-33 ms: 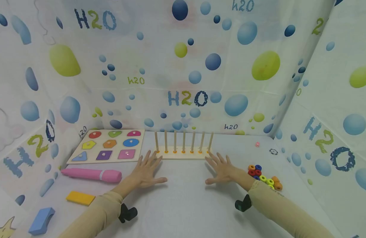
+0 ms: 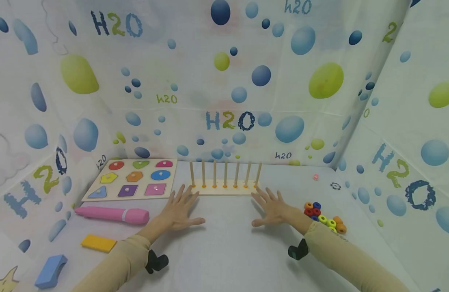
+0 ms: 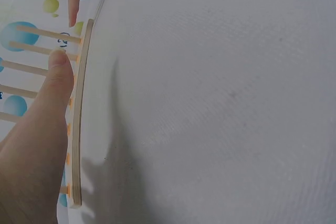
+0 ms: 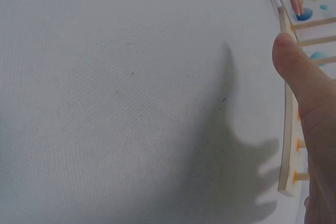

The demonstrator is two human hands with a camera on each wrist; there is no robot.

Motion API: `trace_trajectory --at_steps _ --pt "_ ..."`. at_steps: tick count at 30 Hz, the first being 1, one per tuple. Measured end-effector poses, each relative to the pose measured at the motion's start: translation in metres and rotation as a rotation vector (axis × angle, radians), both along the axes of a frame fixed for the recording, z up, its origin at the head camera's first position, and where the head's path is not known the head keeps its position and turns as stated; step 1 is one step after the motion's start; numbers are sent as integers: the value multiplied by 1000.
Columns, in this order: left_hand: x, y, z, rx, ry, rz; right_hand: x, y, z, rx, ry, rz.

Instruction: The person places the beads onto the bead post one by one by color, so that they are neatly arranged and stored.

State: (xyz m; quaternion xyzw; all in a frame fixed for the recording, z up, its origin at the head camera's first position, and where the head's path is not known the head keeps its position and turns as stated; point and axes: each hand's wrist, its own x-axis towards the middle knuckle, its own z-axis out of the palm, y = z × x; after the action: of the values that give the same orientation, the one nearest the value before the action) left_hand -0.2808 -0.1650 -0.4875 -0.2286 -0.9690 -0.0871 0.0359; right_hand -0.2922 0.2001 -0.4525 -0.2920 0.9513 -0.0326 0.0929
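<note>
My left hand (image 2: 178, 211) is spread with straight fingers, holding nothing, near the left end of a wooden peg board (image 2: 221, 191) with several upright pegs. On the other side my right hand (image 2: 272, 207) is spread the same way, its fingertips close to the board's right end. Both hands cast shadows on the white tabletop. In the left wrist view the left thumb (image 3: 59, 69) appears in front of the pegs. The right wrist view shows the right thumb (image 4: 289, 56) before the board (image 4: 286, 145). Several coloured beads (image 2: 322, 219) lie beside my right forearm.
Left of the peg board lies a shape puzzle board (image 2: 127, 188) with knobbed pieces. Nearer are a pink marker-shaped thing (image 2: 111, 214), a yellow block (image 2: 98, 242) and a blue arched block (image 2: 50, 271). A small pink object (image 2: 316, 177) sits at the back right. Patterned cloth walls surround the table.
</note>
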Motion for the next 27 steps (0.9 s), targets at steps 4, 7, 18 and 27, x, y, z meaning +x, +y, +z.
trace_trajectory --at_steps 4,7,18,27 --pt "2 0 0 -4 -6 5 0 -1 0 6 18 10" --pt "2 0 1 -3 2 1 0 -1 2 -12 50 20" --pt "-11 0 -7 124 54 92 -3 -5 4 -53 128 64" --pt "-38 3 -7 282 -98 282 -15 5 7 -176 82 -79"
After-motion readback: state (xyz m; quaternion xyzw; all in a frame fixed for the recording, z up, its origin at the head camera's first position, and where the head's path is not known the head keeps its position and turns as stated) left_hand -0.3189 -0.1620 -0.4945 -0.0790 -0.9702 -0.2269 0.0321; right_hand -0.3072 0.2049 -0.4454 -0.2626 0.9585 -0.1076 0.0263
